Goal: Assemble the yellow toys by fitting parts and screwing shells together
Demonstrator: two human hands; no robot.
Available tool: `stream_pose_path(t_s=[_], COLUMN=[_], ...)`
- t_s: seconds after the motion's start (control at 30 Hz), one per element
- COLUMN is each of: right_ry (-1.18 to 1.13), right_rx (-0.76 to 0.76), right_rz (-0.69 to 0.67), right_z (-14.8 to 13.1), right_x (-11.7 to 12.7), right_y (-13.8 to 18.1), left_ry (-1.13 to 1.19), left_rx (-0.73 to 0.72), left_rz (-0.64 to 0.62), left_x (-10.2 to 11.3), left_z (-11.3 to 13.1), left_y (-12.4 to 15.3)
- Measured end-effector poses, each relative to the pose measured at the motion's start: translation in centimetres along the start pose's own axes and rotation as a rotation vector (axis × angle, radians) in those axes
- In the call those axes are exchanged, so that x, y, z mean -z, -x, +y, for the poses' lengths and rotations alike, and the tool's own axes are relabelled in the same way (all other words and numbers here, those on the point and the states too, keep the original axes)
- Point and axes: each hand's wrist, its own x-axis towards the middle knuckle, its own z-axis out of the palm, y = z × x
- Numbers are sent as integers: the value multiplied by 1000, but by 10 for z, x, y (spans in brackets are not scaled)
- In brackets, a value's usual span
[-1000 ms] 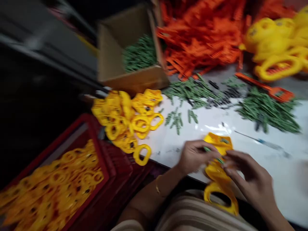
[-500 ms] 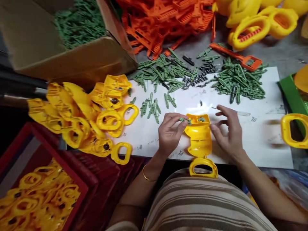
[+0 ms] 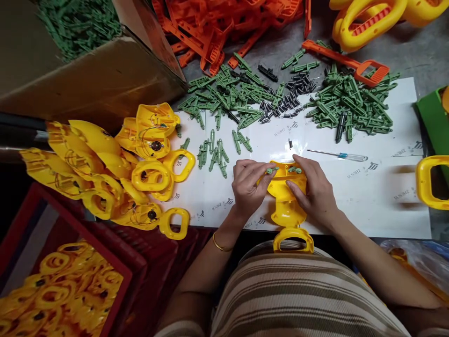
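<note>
Close to the table's front edge is a yellow plastic housing [image 3: 288,186], its hollow side up, with a ring handle [image 3: 293,238] at its near end overhanging the edge. My left hand [image 3: 248,186] is closed at the housing's upper left, pinching a small green plastic piece [image 3: 270,171] between thumb and fingers. A second green piece [image 3: 294,170] lies in the right part of the hollow. My right hand [image 3: 315,191] grips the housing's right side, thumb on its inner face; its fingertips reach the far edge. A small black spring [image 3: 290,144] lies just beyond on the white sheet.
A screwdriver [image 3: 338,155] lies right of my hands. Green plastic pins [image 3: 354,105] and black springs [image 3: 298,89] are heaped behind. Yellow housings [image 3: 105,164] crowd the left, by a cardboard box [image 3: 105,70]. Orange parts [image 3: 224,28] pile up at the back. A red crate [image 3: 129,262] stands lower left.
My right hand, open and apart from the housing before, has moved left and closed on its right side. The housing tilts differently. My left hand still pinches the green piece.
</note>
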Motion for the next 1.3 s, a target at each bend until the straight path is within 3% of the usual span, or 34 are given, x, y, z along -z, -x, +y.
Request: stream_pose_path(t_s=[0.2, 0.43, 0.63, 0.83, 1.0, 1.3], right_ry=[7, 30, 8, 24, 46, -51], right_rx=[-6, -14, -7, -13, -38, 45], right_rz=[-15, -44, -43, -72, -128, 109], right_z=[-1, -2, -2, -5, -7, -6], right_x=[1, 0, -1, 0, 3, 2], right_y=[-2, -2, -2, -6, -14, -21], left_ry=[-166, -154, -156, -194, 8, -14], left_rx=[-74, -55, -143, -104, -23, -116], left_rz=[-37, -38, -79, -129, -228, -168], left_x=[5, 6, 7, 8, 6, 5], left_z=[-1, -1, -2, 0, -10, -4], left_y=[-1, -3, -1, -3, -6, 1])
